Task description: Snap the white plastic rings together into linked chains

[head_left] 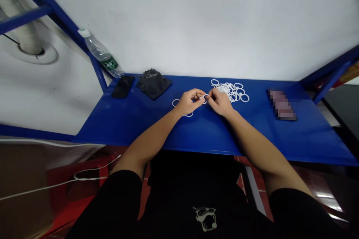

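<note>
My left hand (188, 101) pinches a thin white ring (205, 96) between thumb and fingers, above the blue tabletop (202, 130). My right hand (221, 101) meets it from the other side, its fingertips closed at the ring's right edge. Just beyond the right hand lies a loose pile of white rings (235, 91), some overlapping; the hand hides part of it. Beside and partly beneath the left hand are a few more rings (175, 102), lying apart from the pile. Whether the held piece is one ring or two linked ones, I cannot tell.
A clear plastic bottle (103, 56) leans at the back left corner, by a black phone (122, 86). A dark crumpled pouch (153, 84) lies to its right. On the right is a blurred-out flat object (282, 105). Blue frame bars flank the table; a white wall stands behind.
</note>
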{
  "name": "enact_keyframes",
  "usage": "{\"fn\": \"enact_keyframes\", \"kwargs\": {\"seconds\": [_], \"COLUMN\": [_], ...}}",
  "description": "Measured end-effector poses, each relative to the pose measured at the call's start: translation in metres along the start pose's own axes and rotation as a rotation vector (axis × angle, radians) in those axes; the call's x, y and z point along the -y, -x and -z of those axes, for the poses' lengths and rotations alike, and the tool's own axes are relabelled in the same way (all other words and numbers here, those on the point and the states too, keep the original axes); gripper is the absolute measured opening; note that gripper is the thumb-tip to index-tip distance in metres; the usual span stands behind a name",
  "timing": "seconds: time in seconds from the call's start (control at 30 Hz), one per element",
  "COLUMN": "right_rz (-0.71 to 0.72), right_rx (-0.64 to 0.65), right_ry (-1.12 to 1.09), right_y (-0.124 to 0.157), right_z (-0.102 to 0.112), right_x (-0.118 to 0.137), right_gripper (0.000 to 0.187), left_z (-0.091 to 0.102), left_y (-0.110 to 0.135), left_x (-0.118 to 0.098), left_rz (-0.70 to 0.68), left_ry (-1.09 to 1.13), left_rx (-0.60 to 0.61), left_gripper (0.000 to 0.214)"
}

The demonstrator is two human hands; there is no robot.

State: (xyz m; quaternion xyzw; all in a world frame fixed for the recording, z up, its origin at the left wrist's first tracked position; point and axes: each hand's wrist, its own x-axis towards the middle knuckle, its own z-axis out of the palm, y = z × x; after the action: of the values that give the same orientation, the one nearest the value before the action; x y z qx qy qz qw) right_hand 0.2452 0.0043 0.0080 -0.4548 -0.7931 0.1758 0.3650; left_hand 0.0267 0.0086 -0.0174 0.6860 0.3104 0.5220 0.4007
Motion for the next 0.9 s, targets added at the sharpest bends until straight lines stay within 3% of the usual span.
{"fn": "enact_keyframes", "kwargs": {"seconds": [0.5,0.77,0.9], "right_rz": [0.012,0.047,0.079], "right_rx": [0.012,0.083,0.146], "right_ry": [-0.034,-0.033,-0.041], "right_y": [-0.0002,0.0011,0.0025], "right_z": [-0.0051,-0.0077,-0.0092], "right_x": [-0.0059,-0.0028,-0.0018], "right_gripper": [0.042,0.023,0.019], "left_z": [-0.0003,0.0055,0.0069], "left_y": [-0.0016,-0.0045,-0.0049], "left_x": [-0.0050,-0.0106,-0.0111], "left_rz": [-0.028,0.116,0.092], "left_ry": [-0.052,-0.196,-0.257], "left_rx": [-0.036,-0.037,-0.023], "left_gripper": [0.006,0.023,0.027]}}
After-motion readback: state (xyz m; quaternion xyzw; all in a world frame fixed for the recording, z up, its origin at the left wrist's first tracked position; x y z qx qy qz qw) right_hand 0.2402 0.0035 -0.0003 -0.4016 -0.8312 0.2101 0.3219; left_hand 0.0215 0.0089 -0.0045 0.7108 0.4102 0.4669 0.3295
